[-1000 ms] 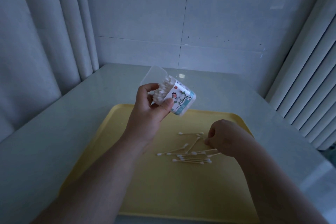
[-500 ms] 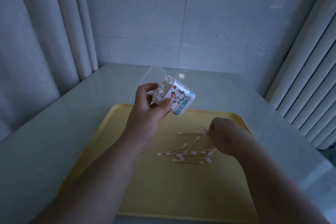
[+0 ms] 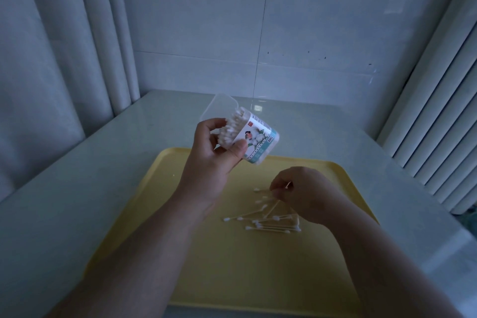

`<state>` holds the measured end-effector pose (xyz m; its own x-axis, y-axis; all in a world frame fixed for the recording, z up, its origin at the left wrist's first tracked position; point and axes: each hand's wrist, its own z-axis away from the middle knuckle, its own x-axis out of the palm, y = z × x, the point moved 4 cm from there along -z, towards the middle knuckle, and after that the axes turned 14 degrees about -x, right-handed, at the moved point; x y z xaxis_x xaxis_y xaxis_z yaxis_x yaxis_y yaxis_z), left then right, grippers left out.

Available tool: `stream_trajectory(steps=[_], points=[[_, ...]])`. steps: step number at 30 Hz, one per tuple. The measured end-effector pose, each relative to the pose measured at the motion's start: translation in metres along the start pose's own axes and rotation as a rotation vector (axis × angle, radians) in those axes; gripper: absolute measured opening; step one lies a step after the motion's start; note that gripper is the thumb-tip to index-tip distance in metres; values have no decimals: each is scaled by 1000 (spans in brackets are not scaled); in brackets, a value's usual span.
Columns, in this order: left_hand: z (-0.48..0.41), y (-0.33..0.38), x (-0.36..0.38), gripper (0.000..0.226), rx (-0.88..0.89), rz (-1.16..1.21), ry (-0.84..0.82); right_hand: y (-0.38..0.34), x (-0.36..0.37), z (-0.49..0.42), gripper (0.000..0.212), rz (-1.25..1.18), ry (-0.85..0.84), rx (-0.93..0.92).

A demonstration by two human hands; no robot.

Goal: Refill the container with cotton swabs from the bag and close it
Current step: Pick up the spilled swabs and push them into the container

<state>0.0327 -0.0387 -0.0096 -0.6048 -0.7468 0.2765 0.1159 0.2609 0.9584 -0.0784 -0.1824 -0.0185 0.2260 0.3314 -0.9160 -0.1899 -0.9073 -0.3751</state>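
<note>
My left hand (image 3: 213,160) grips a small clear container (image 3: 258,138) with a printed label, tilted above the far edge of the yellow tray (image 3: 180,253). Its hinged lid (image 3: 222,106) stands open and white swab tips (image 3: 232,129) fill the mouth. My right hand (image 3: 304,193) hovers low over the tray and pinches a cotton swab (image 3: 288,185) between thumb and fingers. Several loose cotton swabs (image 3: 268,222) lie scattered on the tray just below and left of that hand. No bag is in view.
The tray sits on a pale glossy table (image 3: 90,188). A tiled wall (image 3: 258,33) rises behind it, curtains (image 3: 51,59) hang at the left and a ribbed white panel (image 3: 438,124) stands at the right.
My right hand has lifted slightly off the tray, now pinching a swab picked from the pile. The left hand and the container have stayed almost still.
</note>
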Motion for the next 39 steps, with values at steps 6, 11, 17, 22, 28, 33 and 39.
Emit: stream_trajectory(steps=[6,11,17,22,28,33,39], points=[[-1,-1,-1,42,4,1,11,16,-17,8,45,30,-39,47],[-1,-1,-1,43,-3,0,12,17,-16,12,43,96,-172,44],[-1,-2,-1,42,-1,-3,12,13,-10,9,28,181,-213,22],[-1,-2,-1,41,-1,0,10,16,-13,9,20,261,-186,4],[-1,-1,-1,41,1,3,7,8,-13,8,24,60,-136,-66],[-1,-1,-1,42,-1,1,11,-2,1,11,93,83,-290,-49],[-1,0,-1,42,-1,-4,9,-5,6,8,82,136,-311,-45]])
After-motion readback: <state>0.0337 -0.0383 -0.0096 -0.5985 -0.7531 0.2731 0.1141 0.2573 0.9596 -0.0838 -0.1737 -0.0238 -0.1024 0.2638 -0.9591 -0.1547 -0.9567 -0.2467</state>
